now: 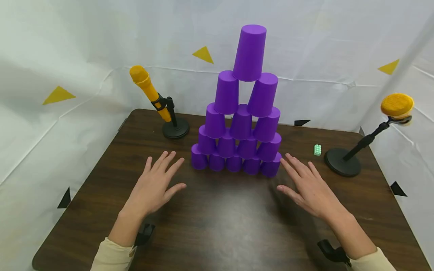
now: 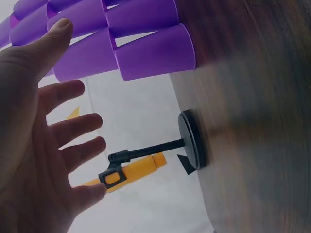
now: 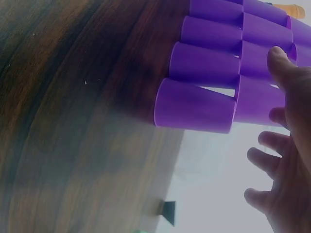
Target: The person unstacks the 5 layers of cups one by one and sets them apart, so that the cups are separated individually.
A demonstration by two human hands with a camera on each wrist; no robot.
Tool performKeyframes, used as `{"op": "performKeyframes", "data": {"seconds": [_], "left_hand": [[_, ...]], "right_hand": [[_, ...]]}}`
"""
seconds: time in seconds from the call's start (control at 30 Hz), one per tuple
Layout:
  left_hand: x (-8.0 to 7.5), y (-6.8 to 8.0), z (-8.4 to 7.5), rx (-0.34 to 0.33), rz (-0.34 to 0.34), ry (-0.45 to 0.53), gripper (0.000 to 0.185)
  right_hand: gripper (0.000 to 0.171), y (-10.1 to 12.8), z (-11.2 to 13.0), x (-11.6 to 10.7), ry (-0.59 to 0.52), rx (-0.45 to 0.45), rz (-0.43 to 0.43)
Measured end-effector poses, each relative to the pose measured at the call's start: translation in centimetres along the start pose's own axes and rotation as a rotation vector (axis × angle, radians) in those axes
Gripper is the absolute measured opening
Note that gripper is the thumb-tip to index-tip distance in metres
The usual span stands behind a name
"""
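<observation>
With both hands (image 1: pixel 154 186) (image 1: pixel 310 188) spread wide and empty, we could topple the cup pyramid (image 1: pixel 239 128) at center frame with one careless brush.

purple cup pyramid (image 1: pixel 240 124) upright mid-table, five rows, single cup on top | left hand (image 1: pixel 156 184) flat, fingers spread, just beside bottom-left cup, not touching | right hand (image 1: pixel 305 185) same, by bottom-right cup | yellow mic (image 1: pixel 149 90) on stand back left | second mic (image 1: pixel 397 106) right | small green block (image 1: pixel 317 149) near its base | dark wood table (image 1: pixel 220 222)
</observation>
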State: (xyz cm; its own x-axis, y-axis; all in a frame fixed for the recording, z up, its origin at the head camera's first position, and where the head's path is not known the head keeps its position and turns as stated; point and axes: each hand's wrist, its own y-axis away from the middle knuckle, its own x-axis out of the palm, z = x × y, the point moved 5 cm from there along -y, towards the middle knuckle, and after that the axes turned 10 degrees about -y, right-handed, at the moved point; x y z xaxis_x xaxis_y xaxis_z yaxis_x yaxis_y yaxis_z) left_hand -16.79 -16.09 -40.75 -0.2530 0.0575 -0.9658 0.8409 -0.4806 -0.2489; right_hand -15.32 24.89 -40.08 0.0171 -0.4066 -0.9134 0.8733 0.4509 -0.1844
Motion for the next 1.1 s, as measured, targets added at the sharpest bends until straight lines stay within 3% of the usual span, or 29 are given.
{"op": "performKeyframes", "data": {"seconds": [0.13, 0.27, 0.47, 0.57, 0.63, 0.73, 0.83, 1.1], "left_hand": [[-1.0, -0.5, 0.2, 0.016, -0.06, 0.086, 0.068], [-3.4, -1.7, 0.3, 0.044, -0.23, 0.217, 0.061], [-9.7, -5.7, 0.1, 0.095, -0.545, 0.45, 0.044], [-13.0, -8.6, 0.0, 0.108, -0.636, 0.567, 0.039], [-14.9, -10.5, -0.4, 0.102, -0.632, 0.644, 0.04], [-17.2, -13.0, -1.5, 0.081, -0.567, 0.747, 0.046], [-18.9, -15.5, -2.9, 0.078, -0.498, 0.788, 0.054], [-20.1, -22.0, -4.4, 0.097, -0.392, 0.765, 0.077]], "right_hand": [[0.08, -0.4, -0.5, -0.2, -0.08, 0.035, -0.037], [0.08, -0.8, -1.5, -0.1, -0.203, 0.102, -0.091], [0.08, -1.7, -3.4, 1.3, -0.405, 0.182, -0.14], [0.083, -2.5, -4.4, 2.4, -0.5, 0.225, -0.143], [0.084, -3.0, -5.0, 3.2, -0.546, 0.248, -0.148], [0.087, -3.6, -5.7, 4.3, -0.597, 0.268, -0.151], [0.09, -3.9, -6.2, 5.2, -0.613, 0.273, -0.156], [0.083, -4.0, -6.6, 6.8, -0.622, 0.265, -0.194]]}}
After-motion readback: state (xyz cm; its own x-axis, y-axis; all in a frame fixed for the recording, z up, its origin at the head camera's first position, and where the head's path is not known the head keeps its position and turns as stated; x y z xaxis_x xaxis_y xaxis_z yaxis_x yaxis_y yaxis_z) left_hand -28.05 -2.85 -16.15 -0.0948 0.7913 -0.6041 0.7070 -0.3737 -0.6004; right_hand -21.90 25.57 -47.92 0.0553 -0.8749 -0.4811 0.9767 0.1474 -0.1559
